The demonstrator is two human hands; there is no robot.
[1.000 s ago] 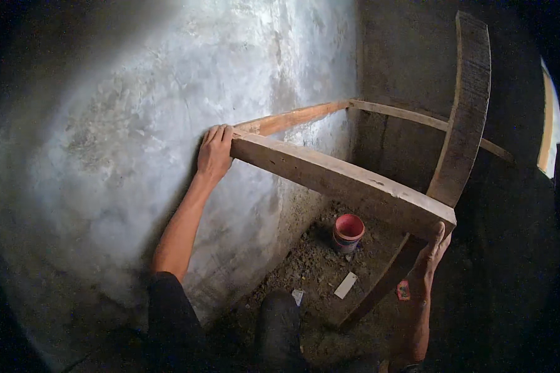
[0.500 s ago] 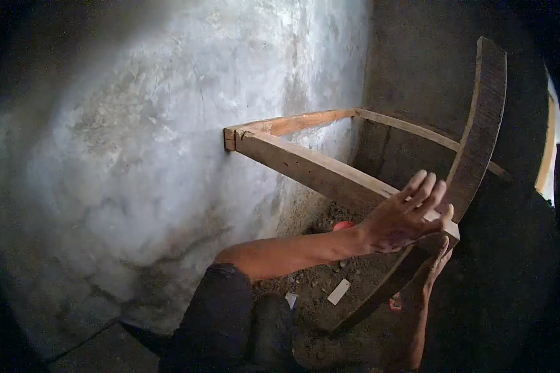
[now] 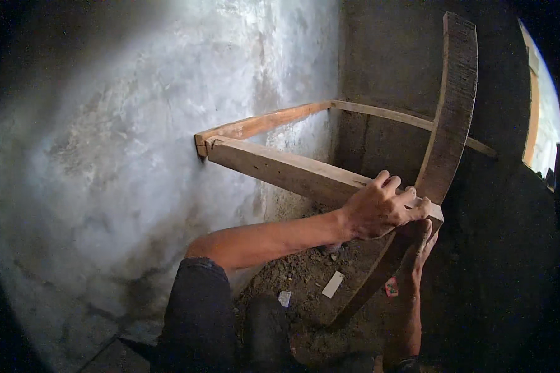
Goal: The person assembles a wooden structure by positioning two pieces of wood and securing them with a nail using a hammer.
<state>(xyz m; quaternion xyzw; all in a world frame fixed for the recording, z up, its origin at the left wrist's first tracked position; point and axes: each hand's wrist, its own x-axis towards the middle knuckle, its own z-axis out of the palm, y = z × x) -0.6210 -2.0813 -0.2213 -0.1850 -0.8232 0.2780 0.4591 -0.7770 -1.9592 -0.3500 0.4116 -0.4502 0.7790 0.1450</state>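
Note:
A thick wooden beam (image 3: 280, 166) runs from the wall out toward me, one bar of a wooden frame. My left hand (image 3: 379, 208) is closed over the top of its near end, fingers curled across the upper face. From below, my right hand (image 3: 422, 242) grips the same end, its fingers partly hidden by the timber. A long, dark plank (image 3: 451, 105) stands tilted, crossing the beam close to both hands; its lower part runs down toward the ground.
A reddish wooden bar (image 3: 267, 121) lies along the plastered wall (image 3: 137, 155). A thinner bar (image 3: 386, 114) spans the far side, behind the plank. On the dirt ground (image 3: 305, 267) lie a pale flat strip (image 3: 333, 284) and small wrappers (image 3: 391, 286). A bright opening (image 3: 544, 112) shows at right.
My left hand's raised fingers have come down and curled onto the beam. My right hand stays at the beam's end. The whole scene has shifted left and slightly up in view.

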